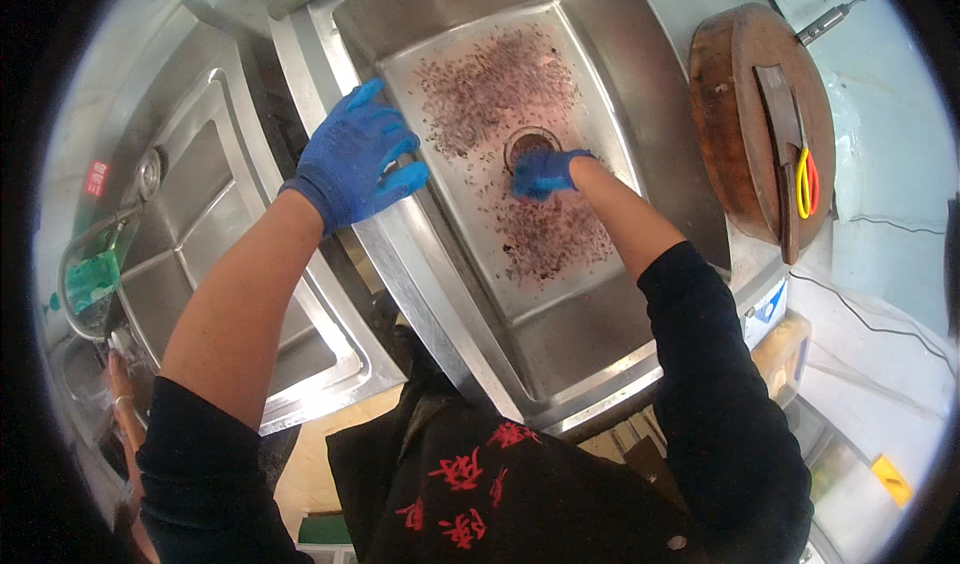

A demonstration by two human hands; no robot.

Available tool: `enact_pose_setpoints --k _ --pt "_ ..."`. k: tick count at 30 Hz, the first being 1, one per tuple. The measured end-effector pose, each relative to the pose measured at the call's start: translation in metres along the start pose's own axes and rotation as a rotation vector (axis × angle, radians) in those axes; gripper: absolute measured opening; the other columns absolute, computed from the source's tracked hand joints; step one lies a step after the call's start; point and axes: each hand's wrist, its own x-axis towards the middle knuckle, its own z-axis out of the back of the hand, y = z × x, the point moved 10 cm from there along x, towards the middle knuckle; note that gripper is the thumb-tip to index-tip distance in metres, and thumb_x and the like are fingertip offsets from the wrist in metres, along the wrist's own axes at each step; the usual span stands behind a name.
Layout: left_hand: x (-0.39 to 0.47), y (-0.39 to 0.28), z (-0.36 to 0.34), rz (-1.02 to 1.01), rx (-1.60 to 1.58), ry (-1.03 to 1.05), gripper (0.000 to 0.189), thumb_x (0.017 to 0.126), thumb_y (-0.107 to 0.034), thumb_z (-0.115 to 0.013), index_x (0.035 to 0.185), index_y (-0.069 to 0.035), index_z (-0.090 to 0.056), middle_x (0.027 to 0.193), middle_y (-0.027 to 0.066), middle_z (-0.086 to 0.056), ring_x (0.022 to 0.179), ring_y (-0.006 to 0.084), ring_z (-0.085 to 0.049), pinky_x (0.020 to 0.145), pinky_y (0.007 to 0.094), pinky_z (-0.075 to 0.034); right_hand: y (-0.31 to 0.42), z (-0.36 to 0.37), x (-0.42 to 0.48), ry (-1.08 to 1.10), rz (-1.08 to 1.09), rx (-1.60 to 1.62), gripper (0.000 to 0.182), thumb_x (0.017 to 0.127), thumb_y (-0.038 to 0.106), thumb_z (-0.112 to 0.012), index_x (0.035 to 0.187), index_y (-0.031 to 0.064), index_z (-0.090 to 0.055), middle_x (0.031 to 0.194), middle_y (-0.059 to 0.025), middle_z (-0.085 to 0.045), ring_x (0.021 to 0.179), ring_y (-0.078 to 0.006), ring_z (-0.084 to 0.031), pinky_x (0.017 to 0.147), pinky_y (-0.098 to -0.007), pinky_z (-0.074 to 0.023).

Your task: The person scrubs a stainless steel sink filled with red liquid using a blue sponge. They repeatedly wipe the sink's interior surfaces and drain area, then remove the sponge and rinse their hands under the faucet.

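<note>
A stainless steel sink (570,339) lies in front of me, its floor strewn with small dark bits in thin reddish water. My right hand (546,174), in a blue glove, is blurred at the lower edge of the round drain (532,144); its fingers are bent down, and whether they hold anything is hidden. Over the sink's left rim is my left hand (364,160), also gloved in blue, with fingers spread and nothing in them.
Right of the sink, a thick round wooden chopping board (731,129) carries a cleaver (780,110) and scissors with yellow and red handles (808,181). A second steel sink (191,226) stands at left. Another person's hand (120,384) shows at the far left, near a green item (94,279).
</note>
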Motion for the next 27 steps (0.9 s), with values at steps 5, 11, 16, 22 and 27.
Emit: enact_pose_setpoints --k 5,11,16,22,27 --pt "0.004 0.0 -0.001 -0.043 -0.001 -0.049 0.034 0.085 -0.037 -0.069 0.101 -0.008 -0.073 0.104 0.0181 -0.068 0.11 0.0355 -0.062 0.125 0.0531 -0.024 -0.04 -0.014 0.022 -0.037 -0.043 0.186 0.052 0.095 0.047 -0.058 0.128 0.0088 -0.069 0.124 -0.0139 -0.07 0.107 -0.0277 -0.068 0.094 -0.0433 -0.0511" --pt "0.001 0.002 -0.001 -0.017 0.008 -0.014 0.041 0.089 -0.045 -0.065 0.102 -0.008 -0.075 0.101 0.0139 -0.069 0.109 0.0312 -0.063 0.124 0.049 -0.027 -0.031 -0.008 0.025 -0.143 -0.023 0.203 0.049 0.095 0.047 -0.061 0.121 0.0073 -0.07 0.114 -0.0111 -0.071 0.097 -0.0204 -0.068 0.09 -0.0403 -0.0528" --pt "0.01 -0.002 0.004 -0.033 -0.004 -0.025 0.038 0.089 -0.044 -0.065 0.101 -0.008 -0.075 0.098 0.0137 -0.068 0.106 0.031 -0.063 0.123 0.0498 -0.028 -0.057 -0.009 0.028 -0.148 -0.023 0.619 0.042 0.095 0.041 -0.063 0.114 0.0042 -0.069 0.105 -0.0107 -0.073 0.086 -0.0217 -0.069 0.081 -0.04 -0.0556" --pt "0.011 0.004 -0.002 0.025 0.011 0.098 0.039 0.09 -0.044 -0.065 0.101 -0.008 -0.075 0.097 0.0144 -0.068 0.107 0.0313 -0.063 0.123 0.0502 -0.029 -0.068 -0.013 0.025 -0.096 -0.01 0.768 0.047 0.093 0.044 -0.065 0.12 0.0061 -0.069 0.111 -0.0081 -0.074 0.088 -0.0233 -0.069 0.081 -0.0431 -0.0564" --pt "0.009 -0.005 0.002 -0.041 -0.024 -0.017 0.034 0.086 -0.037 -0.067 0.101 -0.007 -0.073 0.105 0.0193 -0.068 0.11 0.0354 -0.063 0.124 0.054 -0.024 -0.052 -0.018 0.046 -0.099 0.06 0.4 0.039 0.095 0.037 -0.065 0.117 0.0057 -0.072 0.112 -0.0097 -0.073 0.092 -0.0231 -0.068 0.08 -0.0406 -0.0542"
